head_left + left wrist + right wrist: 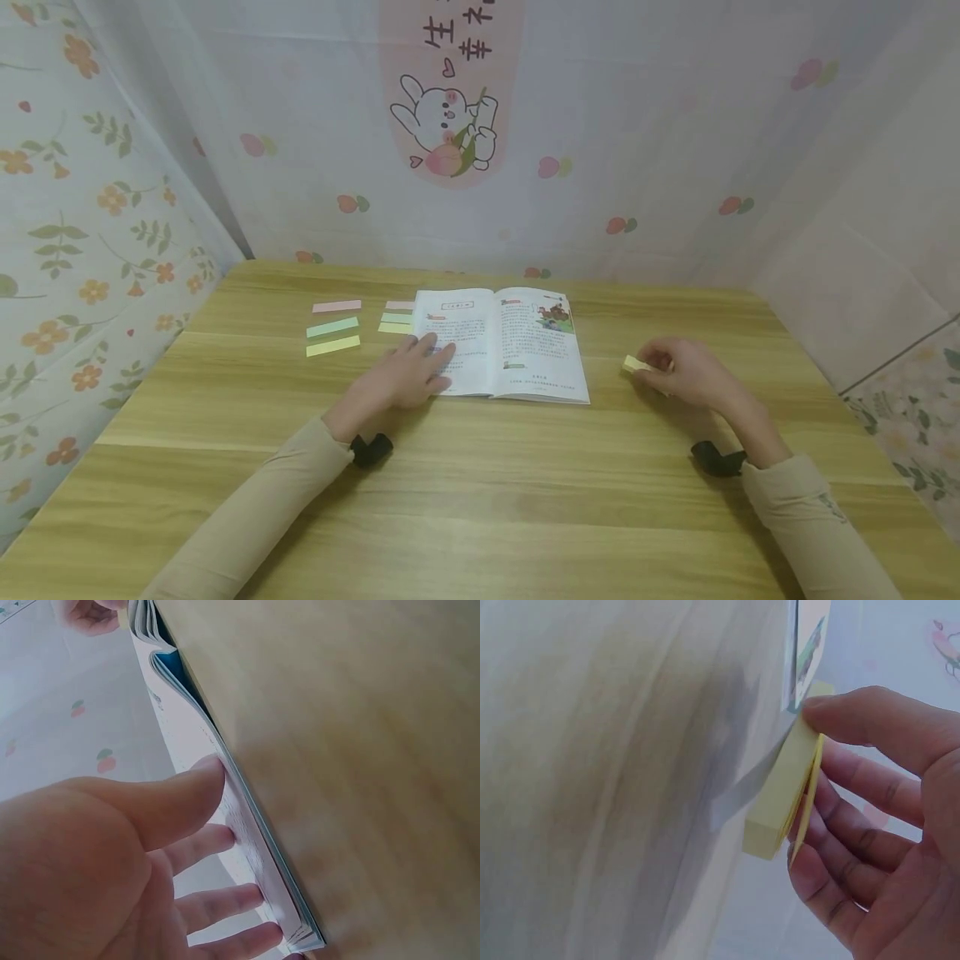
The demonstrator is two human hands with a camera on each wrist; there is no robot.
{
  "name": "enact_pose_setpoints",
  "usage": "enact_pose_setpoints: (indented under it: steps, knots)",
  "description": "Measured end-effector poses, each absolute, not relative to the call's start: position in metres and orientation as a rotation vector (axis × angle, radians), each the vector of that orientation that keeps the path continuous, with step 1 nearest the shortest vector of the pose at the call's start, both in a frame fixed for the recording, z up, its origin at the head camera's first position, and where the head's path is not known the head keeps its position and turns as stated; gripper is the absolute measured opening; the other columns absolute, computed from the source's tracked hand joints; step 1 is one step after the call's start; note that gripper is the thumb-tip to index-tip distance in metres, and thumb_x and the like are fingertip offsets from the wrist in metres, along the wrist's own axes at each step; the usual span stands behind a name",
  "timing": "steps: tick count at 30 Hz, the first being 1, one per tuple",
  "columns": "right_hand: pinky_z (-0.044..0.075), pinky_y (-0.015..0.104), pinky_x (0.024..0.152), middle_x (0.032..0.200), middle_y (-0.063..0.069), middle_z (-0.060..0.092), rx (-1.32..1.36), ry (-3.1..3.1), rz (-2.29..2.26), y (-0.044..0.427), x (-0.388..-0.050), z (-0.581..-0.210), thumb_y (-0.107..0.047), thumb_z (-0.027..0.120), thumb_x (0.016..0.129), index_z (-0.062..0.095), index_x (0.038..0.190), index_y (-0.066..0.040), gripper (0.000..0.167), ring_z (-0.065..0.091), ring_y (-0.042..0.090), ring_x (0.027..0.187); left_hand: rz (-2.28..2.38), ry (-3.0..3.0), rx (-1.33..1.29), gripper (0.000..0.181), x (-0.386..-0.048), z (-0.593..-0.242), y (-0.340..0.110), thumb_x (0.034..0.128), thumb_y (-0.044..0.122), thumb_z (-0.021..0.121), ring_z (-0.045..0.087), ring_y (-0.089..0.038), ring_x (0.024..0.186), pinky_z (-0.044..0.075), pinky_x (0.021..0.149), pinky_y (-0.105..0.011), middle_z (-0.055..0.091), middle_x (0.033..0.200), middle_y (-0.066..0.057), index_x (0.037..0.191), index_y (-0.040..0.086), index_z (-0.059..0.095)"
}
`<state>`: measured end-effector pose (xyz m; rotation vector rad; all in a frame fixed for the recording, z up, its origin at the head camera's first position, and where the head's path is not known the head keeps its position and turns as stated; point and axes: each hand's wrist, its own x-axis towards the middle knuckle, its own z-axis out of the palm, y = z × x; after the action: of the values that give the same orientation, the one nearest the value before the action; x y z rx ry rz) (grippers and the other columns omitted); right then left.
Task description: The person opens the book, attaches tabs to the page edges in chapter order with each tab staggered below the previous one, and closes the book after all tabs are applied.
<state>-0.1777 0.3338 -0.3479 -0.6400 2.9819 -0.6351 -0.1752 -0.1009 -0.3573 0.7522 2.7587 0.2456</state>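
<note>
An open book (534,358) with printed text and a coloured picture lies on the wooden table. My left hand (408,371) rests on its left page, fingers spread and fairly straight; in the left wrist view the thumb and fingertips touch the page (247,825) near its edge. To the right of the book, my right hand (678,371) pinches a pad of yellow sticky notes (633,364) just over the table. The right wrist view shows the thumb on the sticky note pad (784,795), with a thin part of it splayed away against the fingers.
Left of the book lie separate pink (337,306), green (332,327) and yellow (333,345) paper strips. Another pink, green and yellow group (395,317) sits by the book's left edge. A printed curtain (570,117) hangs behind the wooden table (480,500).
</note>
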Motion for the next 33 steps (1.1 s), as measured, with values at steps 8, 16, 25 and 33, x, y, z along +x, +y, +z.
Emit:
enact_pose_setpoints:
  steps: [8,16,25,33]
  knots:
    - [0.053,0.041,0.074,0.094,0.006,0.068,-0.634,3.004,-0.694,0.328,-0.176,-0.341,-0.016,0.076,0.091,0.071,0.108,0.0,0.024,0.063,0.023,0.085,0.285,2.792,0.782,0.057,-0.174,-0.354,-0.101,0.1066,0.031,0.05,0.038,-0.044,0.135,0.036,0.108,-0.06,0.034,0.154,-0.026,0.157,0.007,0.035]
    - [0.052,0.043,0.072,0.094,0.008,0.069,-0.649,3.055,-0.688,0.319,-0.174,-0.332,-0.015,0.076,0.09,0.071,0.107,-0.001,0.023,0.064,0.025,0.084,0.291,2.855,0.845,0.054,-0.179,-0.356,-0.101,0.1059,0.028,0.051,0.043,-0.043,0.131,0.036,0.111,-0.054,0.043,0.147,-0.028,0.153,0.004,0.041]
    - [0.05,0.038,0.068,0.085,0.003,0.066,-0.72,3.116,-0.683,0.305,-0.174,-0.323,-0.014,0.077,0.088,0.072,0.101,-0.004,0.017,0.059,0.018,0.075,0.382,2.952,0.907,0.043,-0.181,-0.353,-0.098,0.1029,0.02,0.055,0.053,-0.037,0.104,0.048,0.09,-0.048,0.056,0.124,-0.026,0.143,0.003,0.053]
    - [0.048,0.035,0.066,0.084,0.002,0.067,-0.771,3.149,-0.69,0.298,-0.177,-0.321,-0.011,0.078,0.085,0.072,0.099,-0.006,0.015,0.058,0.017,0.074,0.535,2.996,0.849,0.044,-0.184,-0.349,-0.09,0.1042,0.019,0.051,0.054,-0.035,0.112,0.048,0.096,-0.046,0.057,0.128,-0.023,0.145,0.003,0.053]
